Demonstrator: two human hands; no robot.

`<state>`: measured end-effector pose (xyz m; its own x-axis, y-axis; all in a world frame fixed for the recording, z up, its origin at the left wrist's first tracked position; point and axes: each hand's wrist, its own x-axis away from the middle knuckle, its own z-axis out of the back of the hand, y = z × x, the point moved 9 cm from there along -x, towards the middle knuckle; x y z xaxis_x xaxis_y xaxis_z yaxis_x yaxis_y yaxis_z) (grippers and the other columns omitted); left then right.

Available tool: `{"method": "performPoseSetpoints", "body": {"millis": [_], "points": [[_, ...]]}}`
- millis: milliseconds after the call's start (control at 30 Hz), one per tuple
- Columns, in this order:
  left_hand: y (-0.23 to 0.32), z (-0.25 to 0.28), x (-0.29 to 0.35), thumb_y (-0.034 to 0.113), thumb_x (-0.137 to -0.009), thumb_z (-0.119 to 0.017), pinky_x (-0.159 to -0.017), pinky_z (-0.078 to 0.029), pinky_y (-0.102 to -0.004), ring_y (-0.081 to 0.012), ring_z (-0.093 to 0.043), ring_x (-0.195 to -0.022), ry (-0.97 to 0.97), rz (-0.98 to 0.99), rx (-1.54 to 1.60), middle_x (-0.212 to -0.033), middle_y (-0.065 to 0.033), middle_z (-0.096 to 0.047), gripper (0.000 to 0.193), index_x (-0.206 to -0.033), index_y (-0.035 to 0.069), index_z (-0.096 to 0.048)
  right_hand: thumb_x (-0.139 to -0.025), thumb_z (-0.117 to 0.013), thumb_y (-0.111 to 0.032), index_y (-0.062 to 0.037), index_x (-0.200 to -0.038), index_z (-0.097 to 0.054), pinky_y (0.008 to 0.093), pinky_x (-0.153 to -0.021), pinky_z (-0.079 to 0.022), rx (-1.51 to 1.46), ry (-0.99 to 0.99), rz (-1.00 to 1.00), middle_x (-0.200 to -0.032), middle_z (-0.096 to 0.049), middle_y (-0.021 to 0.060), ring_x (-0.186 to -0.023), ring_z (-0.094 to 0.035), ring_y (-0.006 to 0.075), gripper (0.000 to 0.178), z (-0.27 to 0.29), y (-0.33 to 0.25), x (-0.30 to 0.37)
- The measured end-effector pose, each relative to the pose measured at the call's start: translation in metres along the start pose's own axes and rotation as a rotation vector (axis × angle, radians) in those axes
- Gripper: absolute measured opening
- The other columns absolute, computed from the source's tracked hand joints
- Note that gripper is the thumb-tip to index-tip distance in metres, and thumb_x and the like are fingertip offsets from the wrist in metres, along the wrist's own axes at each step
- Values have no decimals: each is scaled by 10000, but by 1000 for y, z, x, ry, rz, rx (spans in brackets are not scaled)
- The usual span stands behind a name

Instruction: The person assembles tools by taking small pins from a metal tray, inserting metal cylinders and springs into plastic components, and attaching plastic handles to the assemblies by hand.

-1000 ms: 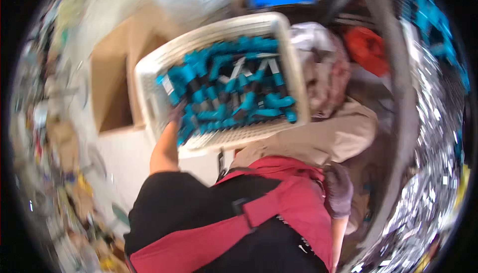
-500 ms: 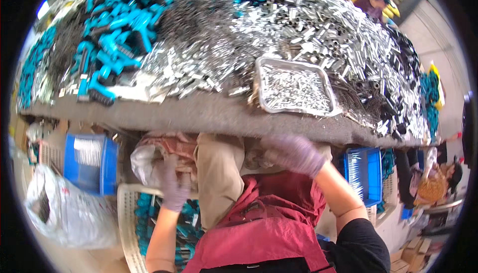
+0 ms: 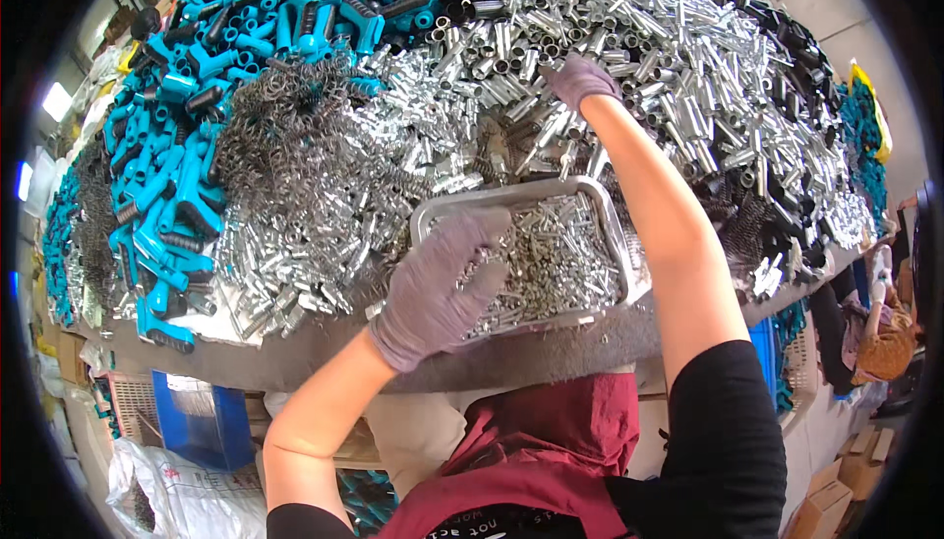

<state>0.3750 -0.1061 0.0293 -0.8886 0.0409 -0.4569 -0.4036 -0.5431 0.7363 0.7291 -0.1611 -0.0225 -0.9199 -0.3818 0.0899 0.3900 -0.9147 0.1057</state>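
Observation:
My left hand (image 3: 438, 288), in a grey-purple glove, hovers over the left side of a metal tray (image 3: 618, 234). Its fingers stretch to the right, with the thumb held apart and nothing visible between them. Small silvery metal parts (image 3: 556, 254) fill the tray. Farther out, my right hand (image 3: 583, 84), gloved alike, reaches over the tray into a heap of shiny metal tubes (image 3: 678, 77). Its fingers are curled together among the tubes, and what they grip is hidden. Left of the tubes lies a tangle of dark coil springs (image 3: 290, 136).
Teal tool handles (image 3: 177, 185) with black grips are heaped at the left. Slim silvery parts (image 3: 285, 273) lie left of the tray. Below the table edge stand a blue bin (image 3: 231, 426) and a white sack (image 3: 187, 490). Another person (image 3: 885, 328) is at the far right.
Both hands have risen from below the table edge. My left hand has moved up and right to the tray, my right hand out to the tubes. The view has tilted toward the heaps.

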Motion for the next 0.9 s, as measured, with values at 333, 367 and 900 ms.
{"method": "performPoseSetpoints", "body": {"millis": [333,367,900], "points": [[-127,6,-112,232,-808,-613,-868,-439,-322,-245,-523,-1051,142,470,-17,-1182,-195,-514,673,-1340,-28,-293,-843,-599,-310,-80,-1069,-583,388,-783,-496,-313,181,298,-951,-638,158,-862,-632,283,323,17,-53,4],[-141,17,-112,257,-791,-632,-909,-422,-351,-286,-503,-1117,182,442,-244,-1150,-221,-524,726,-1360,-8,-267,-855,-590,-343,-96,-1090,-564,385,-785,-491,-426,172,374,-946,-637,153,-863,-631,283,343,32,-86,32],[-127,52,-44,392,-943,-385,-546,-554,-316,-213,-615,-721,311,707,637,-895,-133,-598,421,-1109,7,-430,-886,-487,-206,-183,-1034,-613,422,-869,-418,16,608,565,-891,-585,66,-868,-604,212,195,86,-148,39]]}}
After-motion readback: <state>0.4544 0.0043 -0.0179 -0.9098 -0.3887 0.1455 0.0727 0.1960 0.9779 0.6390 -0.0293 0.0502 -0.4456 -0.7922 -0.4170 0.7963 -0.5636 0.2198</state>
